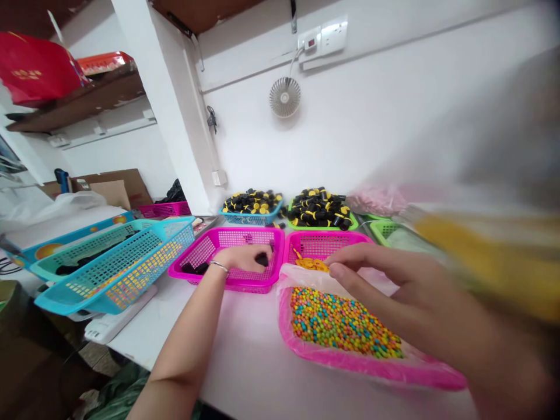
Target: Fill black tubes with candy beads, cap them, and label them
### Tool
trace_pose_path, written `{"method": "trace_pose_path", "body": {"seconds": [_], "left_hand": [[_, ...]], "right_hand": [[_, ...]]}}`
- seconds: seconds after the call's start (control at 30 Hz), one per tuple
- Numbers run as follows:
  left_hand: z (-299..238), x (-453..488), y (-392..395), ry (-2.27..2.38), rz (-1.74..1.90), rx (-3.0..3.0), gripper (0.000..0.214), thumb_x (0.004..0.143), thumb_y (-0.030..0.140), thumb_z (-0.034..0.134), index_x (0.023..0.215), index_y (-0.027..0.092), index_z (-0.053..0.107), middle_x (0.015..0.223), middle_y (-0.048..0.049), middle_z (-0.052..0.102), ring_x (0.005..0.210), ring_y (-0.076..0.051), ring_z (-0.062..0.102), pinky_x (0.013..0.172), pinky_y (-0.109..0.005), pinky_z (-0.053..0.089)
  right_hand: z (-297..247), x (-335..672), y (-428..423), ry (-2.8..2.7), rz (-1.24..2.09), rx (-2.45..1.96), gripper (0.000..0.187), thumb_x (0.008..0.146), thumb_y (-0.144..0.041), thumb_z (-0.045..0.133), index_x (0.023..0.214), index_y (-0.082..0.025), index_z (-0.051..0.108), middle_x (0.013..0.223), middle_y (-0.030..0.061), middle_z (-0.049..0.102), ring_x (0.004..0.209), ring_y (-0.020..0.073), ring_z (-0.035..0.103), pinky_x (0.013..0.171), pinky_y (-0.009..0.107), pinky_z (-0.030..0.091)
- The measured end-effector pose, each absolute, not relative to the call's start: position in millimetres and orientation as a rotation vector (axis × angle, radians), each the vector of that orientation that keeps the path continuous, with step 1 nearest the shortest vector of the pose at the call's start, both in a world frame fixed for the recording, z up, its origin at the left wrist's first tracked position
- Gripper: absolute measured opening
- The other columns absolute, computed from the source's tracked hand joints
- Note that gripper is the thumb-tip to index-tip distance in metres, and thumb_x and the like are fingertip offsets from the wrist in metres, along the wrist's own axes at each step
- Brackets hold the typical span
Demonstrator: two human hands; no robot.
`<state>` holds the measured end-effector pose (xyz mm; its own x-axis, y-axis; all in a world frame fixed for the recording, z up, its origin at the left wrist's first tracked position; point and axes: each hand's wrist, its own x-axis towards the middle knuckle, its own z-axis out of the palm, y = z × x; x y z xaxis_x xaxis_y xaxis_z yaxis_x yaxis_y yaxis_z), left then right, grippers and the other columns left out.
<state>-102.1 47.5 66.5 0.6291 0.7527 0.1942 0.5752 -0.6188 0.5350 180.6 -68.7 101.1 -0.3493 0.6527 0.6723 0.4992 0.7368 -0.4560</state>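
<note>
Picking seems under way: the left hand (244, 257) curls round a black piece (261, 259); the right hand (406, 294) nearly pinches its fingers by yellow pieces (311, 264) — hold unclear — likely needing precision next.

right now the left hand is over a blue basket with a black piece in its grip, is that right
Not quite: the basket is pink, not blue. The head view shows the left hand over a pink basket, with a black piece in its grip.
</note>
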Motion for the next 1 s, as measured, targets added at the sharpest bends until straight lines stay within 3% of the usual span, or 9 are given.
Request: {"method": "trace_pose_path", "body": {"seconds": [0.1,0.17,0.23,0.37,0.53,0.67,0.8,0.9,1.0], "left_hand": [[92.9,-100.7,31.2,0.907,0.491,2.512,0.018,0.081,0.023,0.066,0.096,0.015,0.06,0.093,-0.0014,0.063,0.084,-0.016,0.06,0.077,-0.029,0.052],[105.1,-91.3,12.0,0.787,0.486,2.545,0.023,0.079,0.02,0.064,0.1,0.017,0.056,0.095,-0.0021,0.062,0.082,-0.015,0.059,0.075,-0.027,0.051],[111.0,-78.0,-9.6,0.639,0.461,2.6,0.025,0.073,0.017,0.066,0.097,0.019,0.057,0.095,-0.0016,0.06,0.079,-0.014,0.057,0.072,-0.024,0.05],[114.1,-59.9,-38.3,0.393,0.387,2.722,0.027,0.067,0.011,0.066,0.092,0.02,0.059,0.112,-0.0057,0.057,0.078,-0.013,0.056,0.068,-0.022,0.048],[116.2,-64.9,-38.0,0.281,0.575,2.792,0.028,0.07,0.015,0.067,0.097,0.023,0.064,0.098,-0.0054,0.059,0.078,-0.016,0.056,0.069,-0.024,0.049],[114.7,-64.2,-34.1,0.254,0.735,2.681,0.028,0.084,0.017,0.064,0.109,0.025,0.057,0.093,-0.0027,0.064,0.076,-0.014,0.058,0.068,-0.023,0.047],[107.2,-58.2,-30.4,0.423,0.881,2.497,0.037,0.094,0.026,0.057,0.124,0.025,0.036,0.103,-0.0053,0.063,0.077,-0.013,0.061,0.066,-0.024,0.047],[101.8,-54.2,-29.1,0.58,0.868,2.42,0.052,0.093,0.033,0.059,0.127,0.025,0.021,0.1,-0.0047,0.063,0.073,-0.013,0.061,0.064,-0.025,0.046],[99.3,-45.9,-34.8,0.607,0.845,2.247,0.051,0.092,0.032,0.059,0.125,0.025,0.021,0.101,-0.0052,0.061,0.072,-0.013,0.063,0.058,-0.024,0.046]], "right_hand": [[93.8,172.9,-66.1,-1.993,0.355,-0.937,0.016,0.091,-0.036,0.057,0.095,-0.027,0.069,0.086,0.0,0.073,0.077,0.0161,0.07,0.064,0.025,0.058],[87.8,166.0,-64.2,-1.942,0.499,-0.987,0.035,0.094,-0.044,0.054,0.124,-0.028,0.06,0.096,0.0029,0.073,0.083,0.0174,0.071,0.065,0.028,0.06],[83.0,159.4,-63.2,-1.926,0.648,-0.977,0.047,0.096,-0.049,0.049,0.139,-0.029,0.047,0.096,0.0037,0.072,0.079,0.0166,0.071,0.064,0.028,0.06],[80.6,152.6,-65.2,-1.969,0.694,-0.851,0.029,0.093,-0.044,0.058,0.113,-0.025,0.066,0.089,0.0035,0.072,0.077,0.0161,0.069,0.066,0.027,0.058],[83.5,152.0,-65.2,-1.829,0.811,-0.666,0.017,0.085,-0.036,0.072,0.097,-0.024,0.069,0.087,0.0025,0.074,0.075,0.0149,0.071,0.063,0.023,0.061],[82.4,156.3,-59.1,-1.693,0.886,-0.613,0.023,0.087,-0.031,0.07,0.11,-0.029,0.066,0.098,0.0019,0.075,0.085,0.0164,0.074,0.07,0.025,0.064],[82.1,166.5,-60.5,-1.721,0.638,-0.6,0.041,0.093,-0.023,0.062,0.131,-0.036,0.055,0.114,0.0024,0.067,0.096,0.0165,0.071,0.081,0.028,0.062],[83.1,166.2,-69.5,-1.883,0.26,-0.613,0.038,0.09,-0.017,0.061,0.126,-0.03,0.058,0.12,0.0074,0.058,0.115,0.023,0.061,0.095,0.034,0.056],[78.0,155.6,-75.5,-2.073,0.195,-0.529,0.041,0.09,-0.015,0.057,0.128,-0.029,0.05,0.134,0.0098,0.051,0.132,0.0269,0.047,0.108,0.044,0.045]]}}
